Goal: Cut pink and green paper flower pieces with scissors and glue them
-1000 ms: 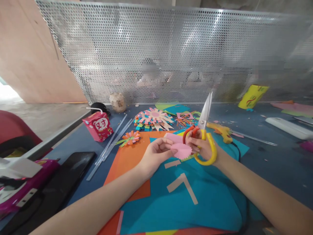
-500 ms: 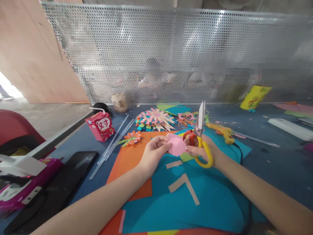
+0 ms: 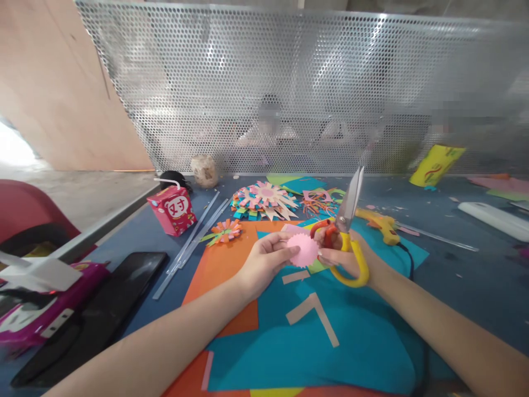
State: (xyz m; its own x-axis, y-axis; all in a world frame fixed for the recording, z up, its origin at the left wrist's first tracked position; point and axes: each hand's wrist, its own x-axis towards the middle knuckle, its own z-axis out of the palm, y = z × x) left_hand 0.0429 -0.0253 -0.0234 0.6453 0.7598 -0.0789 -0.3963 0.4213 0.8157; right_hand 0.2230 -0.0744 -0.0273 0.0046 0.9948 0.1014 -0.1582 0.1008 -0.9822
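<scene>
A small pink paper circle with a zigzag edge [image 3: 303, 251] is pinched between the thumb and fingers of my left hand [image 3: 264, 259]. My right hand [image 3: 351, 256] has the yellow-and-red-handled scissors [image 3: 349, 207] hooked on it, blades pointing up and slightly parted. Its thumb and fingertips also reach the circle's right edge. Below the hands, blue paper [image 3: 314, 358] lies over orange paper [image 3: 219, 275], with pale paper strips [image 3: 303, 310] on top. Layered paper flowers [image 3: 266, 199] sit just beyond, and a smaller orange-and-green paper flower [image 3: 225, 231] lies to the left.
A pink drink carton with a straw [image 3: 172, 210], clear glue sticks [image 3: 194, 237] and a black phone [image 3: 91, 314] are on the left. A yellow glue gun [image 3: 382, 223] with its cord lies right. A perforated metal screen [image 3: 306, 71] closes off the back; a person sits behind it.
The scissors have tilted to the right and their blades have parted a little. The pink circle has turned slightly in my fingers. The whole view has shifted a little.
</scene>
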